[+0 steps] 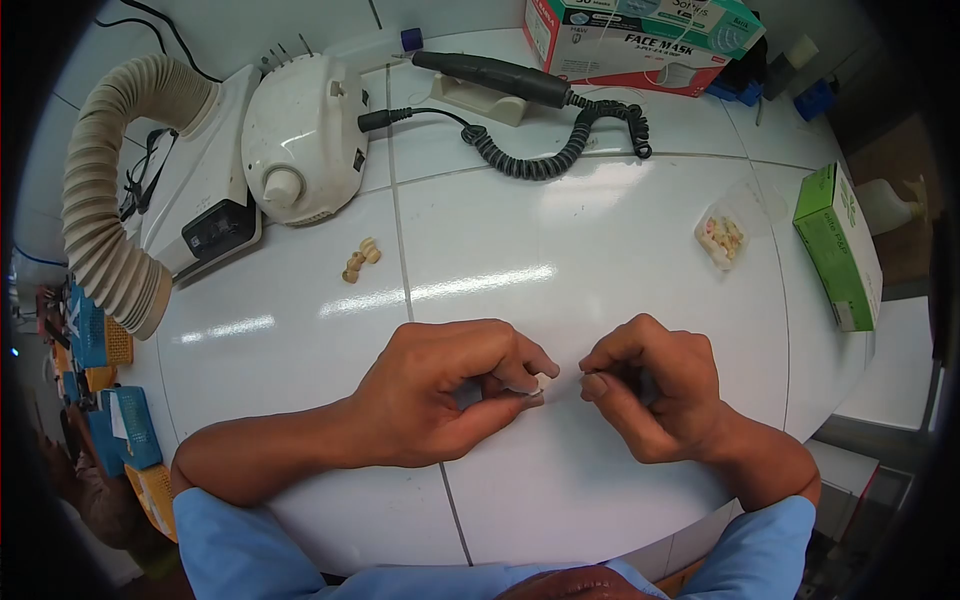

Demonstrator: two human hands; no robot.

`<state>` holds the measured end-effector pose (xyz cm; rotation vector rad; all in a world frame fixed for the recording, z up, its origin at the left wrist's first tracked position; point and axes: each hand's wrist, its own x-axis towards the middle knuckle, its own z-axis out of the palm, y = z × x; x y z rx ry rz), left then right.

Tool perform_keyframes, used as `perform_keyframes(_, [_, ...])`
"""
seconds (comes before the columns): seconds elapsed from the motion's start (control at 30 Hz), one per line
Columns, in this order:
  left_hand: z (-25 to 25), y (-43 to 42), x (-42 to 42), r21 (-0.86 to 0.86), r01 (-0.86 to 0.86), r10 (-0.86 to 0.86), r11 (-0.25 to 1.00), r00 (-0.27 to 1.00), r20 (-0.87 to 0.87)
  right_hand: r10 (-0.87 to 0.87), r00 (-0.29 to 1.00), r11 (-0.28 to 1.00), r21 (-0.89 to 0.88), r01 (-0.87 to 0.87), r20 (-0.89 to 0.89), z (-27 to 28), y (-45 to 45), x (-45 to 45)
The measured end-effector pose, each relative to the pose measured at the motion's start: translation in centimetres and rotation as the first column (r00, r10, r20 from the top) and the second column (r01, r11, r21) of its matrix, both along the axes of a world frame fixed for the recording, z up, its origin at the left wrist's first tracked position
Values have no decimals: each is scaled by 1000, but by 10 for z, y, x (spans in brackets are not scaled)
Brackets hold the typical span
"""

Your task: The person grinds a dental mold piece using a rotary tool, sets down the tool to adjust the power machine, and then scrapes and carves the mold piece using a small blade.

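Observation:
My left hand (440, 390) is closed in a pinch on a small whitish, tooth-like piece (543, 382). Only part of that piece shows between thumb and fingertips. Just to its right, a short gap away, my right hand (660, 390) is closed with thumb and fingertips pressed together; whatever they hold, if anything, is too small to make out. Beyond the left hand lie several yellowish tooth-like pieces (353, 268) in a loose cluster. A clear plastic bag (716, 258) with many small pale pieces rests beyond the right hand.
At the back left stand a white control unit (300, 130) and a ribbed hose (90, 200). A black handpiece (490, 77) with coiled cord (540, 165) rests on a cradle (475, 102). A face mask box (640, 50) and a green box (838, 245) stand back and right; baskets (135, 425) are left.

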<state>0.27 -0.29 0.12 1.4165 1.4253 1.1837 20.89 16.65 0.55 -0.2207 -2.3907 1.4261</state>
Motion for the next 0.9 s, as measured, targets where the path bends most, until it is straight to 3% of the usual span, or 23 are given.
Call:
perform_keyframes(0.27, [7,0,-1,-85,19,-17,996,999,33,6,999,998,70,-4,-31,5,1,-6])
perform_keyframes(0.43, [4,0,-1,-16,33,-33,999,999,11,30,1000,998,60,-29,-10,6,1,-5])
perform_keyframes(0.9, [5,-1,0,-36,20,-21,999,999,-42,39,999,998,44,-39,7,5,1,-4])
